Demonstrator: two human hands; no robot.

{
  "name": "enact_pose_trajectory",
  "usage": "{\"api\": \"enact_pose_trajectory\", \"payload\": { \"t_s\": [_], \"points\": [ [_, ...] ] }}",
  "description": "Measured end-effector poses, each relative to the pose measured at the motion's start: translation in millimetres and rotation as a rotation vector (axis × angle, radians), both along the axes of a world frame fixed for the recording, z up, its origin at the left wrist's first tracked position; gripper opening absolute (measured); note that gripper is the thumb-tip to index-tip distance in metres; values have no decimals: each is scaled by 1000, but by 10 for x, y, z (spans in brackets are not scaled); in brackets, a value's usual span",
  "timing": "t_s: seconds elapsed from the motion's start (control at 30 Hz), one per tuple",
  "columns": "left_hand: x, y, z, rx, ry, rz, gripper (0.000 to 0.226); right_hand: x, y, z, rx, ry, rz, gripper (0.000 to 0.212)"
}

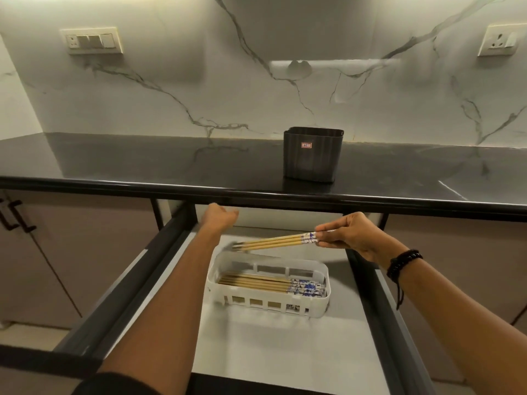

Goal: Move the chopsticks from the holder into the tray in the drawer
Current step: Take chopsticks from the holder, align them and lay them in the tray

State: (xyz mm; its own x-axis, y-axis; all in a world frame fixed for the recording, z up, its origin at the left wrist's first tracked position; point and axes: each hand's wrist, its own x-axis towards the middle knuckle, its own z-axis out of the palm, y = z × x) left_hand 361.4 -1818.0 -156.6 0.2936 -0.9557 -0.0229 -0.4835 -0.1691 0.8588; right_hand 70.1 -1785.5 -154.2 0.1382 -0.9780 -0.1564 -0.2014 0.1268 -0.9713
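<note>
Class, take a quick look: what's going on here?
A person's right hand pinches a few chopsticks by their patterned ends above the white tray in the open drawer. Other chopsticks already lie in the tray. The left hand reaches toward the drawer's back. None show above the black holder on the counter.

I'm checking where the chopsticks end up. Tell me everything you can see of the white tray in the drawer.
The white tray looks like plastic: a rounded rectangle with rectangular cut-outs along its walls. It sits flat on the pale floor of the open drawer. Chopsticks lie side by side inside, blue-patterned ends to the right. Neither the left hand nor the right hand touches it.
</note>
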Motion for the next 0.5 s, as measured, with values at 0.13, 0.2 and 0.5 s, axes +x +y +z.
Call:
{"api": "enact_pose_trajectory", "payload": {
  "t_s": [0.13,0.2,0.5],
  "points": [
    [22,56,-174,183,-217,-91,36,92,-15,-99,57,82,44,7],
    [32,96,-256,279,-290,-114,48,138,-12,-177,94,89,45,6],
    [48,71,-486,451,-426,-168,61,308,57,-465,-30,502,130,13]
  ]
}}
